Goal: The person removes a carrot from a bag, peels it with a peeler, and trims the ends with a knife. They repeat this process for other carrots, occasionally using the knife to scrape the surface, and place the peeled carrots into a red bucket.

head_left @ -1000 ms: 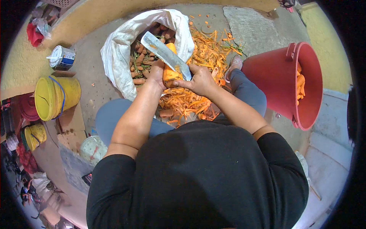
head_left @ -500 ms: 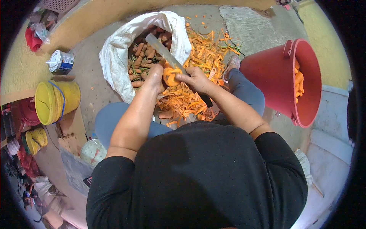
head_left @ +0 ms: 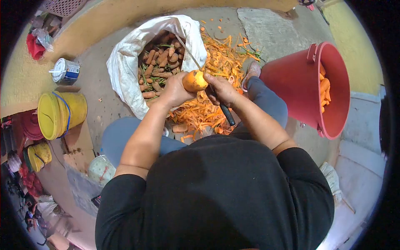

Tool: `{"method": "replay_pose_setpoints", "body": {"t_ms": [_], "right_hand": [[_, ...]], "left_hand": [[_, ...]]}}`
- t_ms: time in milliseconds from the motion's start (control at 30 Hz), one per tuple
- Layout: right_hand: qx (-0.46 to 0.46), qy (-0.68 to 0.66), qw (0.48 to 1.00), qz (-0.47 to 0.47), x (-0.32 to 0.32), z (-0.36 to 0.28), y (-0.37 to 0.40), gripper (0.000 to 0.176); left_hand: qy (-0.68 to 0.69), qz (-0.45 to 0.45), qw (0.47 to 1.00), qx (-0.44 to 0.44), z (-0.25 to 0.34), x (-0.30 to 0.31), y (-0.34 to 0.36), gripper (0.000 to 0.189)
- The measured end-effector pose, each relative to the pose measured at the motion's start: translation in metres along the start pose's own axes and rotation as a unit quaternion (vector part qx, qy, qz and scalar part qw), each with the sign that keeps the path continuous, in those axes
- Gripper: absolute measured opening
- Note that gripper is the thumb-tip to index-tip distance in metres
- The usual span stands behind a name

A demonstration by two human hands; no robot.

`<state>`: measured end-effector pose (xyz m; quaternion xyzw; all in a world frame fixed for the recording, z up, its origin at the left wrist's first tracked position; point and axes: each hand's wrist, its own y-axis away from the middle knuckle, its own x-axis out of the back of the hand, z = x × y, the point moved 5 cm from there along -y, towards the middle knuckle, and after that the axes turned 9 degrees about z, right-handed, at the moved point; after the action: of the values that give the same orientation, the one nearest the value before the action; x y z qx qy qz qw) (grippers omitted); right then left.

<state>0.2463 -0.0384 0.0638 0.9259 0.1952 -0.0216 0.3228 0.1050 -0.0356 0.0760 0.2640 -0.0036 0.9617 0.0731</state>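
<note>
My left hand is wrapped round a thick, partly peeled carrot, whose pale yellow cut end faces right. My right hand grips a knife with a black handle; its blade, seen nearly edge-on, points up and left past the carrot. Behind my left hand an open white sack holds several unpeeled carrots. Orange peelings lie heaped on the floor below and beyond my hands.
A large red bucket with peeled carrots leans at the right, beside my foot. Yellow buckets and a white-and-blue can stand at the left. A wall runs behind the sack.
The knife blade has turned from flat-on to nearly edge-on. The carrot has tilted so its cut end faces right, and my left hand now wraps it from the left.
</note>
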Motion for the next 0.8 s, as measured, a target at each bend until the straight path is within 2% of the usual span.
{"method": "replay_pose_setpoints", "body": {"t_ms": [67,167,267,367,400,467,500,533,567,633,733,800], "right_hand": [[-0.003,-0.011,1.0,0.0,0.001,0.0,-0.001,0.058],[0.011,0.019,1.0,-0.019,-0.001,-0.007,0.0,0.058],[0.001,-0.013,0.998,0.067,0.008,-0.007,-0.008,0.056],[0.039,0.0,0.99,0.134,0.024,-0.011,-0.014,0.054],[0.049,0.102,0.984,0.139,0.028,-0.014,-0.015,0.055],[0.129,0.187,0.956,0.186,0.029,-0.02,-0.011,0.058],[0.168,0.229,0.936,0.209,0.028,-0.026,-0.007,0.062],[0.164,0.31,0.904,0.244,0.039,-0.021,-0.016,0.073],[0.19,0.324,0.889,0.261,0.041,-0.023,-0.017,0.073],[0.242,0.35,0.856,0.293,0.04,-0.032,-0.014,0.075],[0.258,0.406,0.823,0.303,0.035,-0.046,-0.006,0.075],[0.246,0.417,0.829,0.28,0.032,-0.05,-0.005,0.067]], "left_hand": [[0.003,-0.027,0.999,0.024,0.008,0.003,0.003,0.038],[0.116,-0.144,0.973,0.136,-0.024,-0.016,0.007,0.039],[0.122,-0.117,0.969,0.183,-0.013,-0.014,0.007,0.042],[0.131,-0.058,0.979,0.148,-0.008,-0.006,0.002,0.051],[0.09,-0.047,0.986,0.131,-0.013,-0.005,0.002,0.055],[0.009,-0.029,0.995,0.095,-0.026,-0.008,0.0,0.063],[0.004,-0.021,0.996,0.091,-0.021,-0.007,0.001,0.064],[-0.001,-0.013,0.996,0.087,-0.016,-0.006,0.003,0.064],[-0.006,-0.005,0.996,0.084,-0.011,-0.005,0.005,0.065],[-0.013,0.004,0.997,0.081,-0.007,-0.005,0.006,0.063],[-0.017,-0.007,0.997,0.079,-0.007,-0.006,0.005,0.058],[-0.034,0.001,0.997,0.066,-0.004,-0.005,0.005,0.055]]}}
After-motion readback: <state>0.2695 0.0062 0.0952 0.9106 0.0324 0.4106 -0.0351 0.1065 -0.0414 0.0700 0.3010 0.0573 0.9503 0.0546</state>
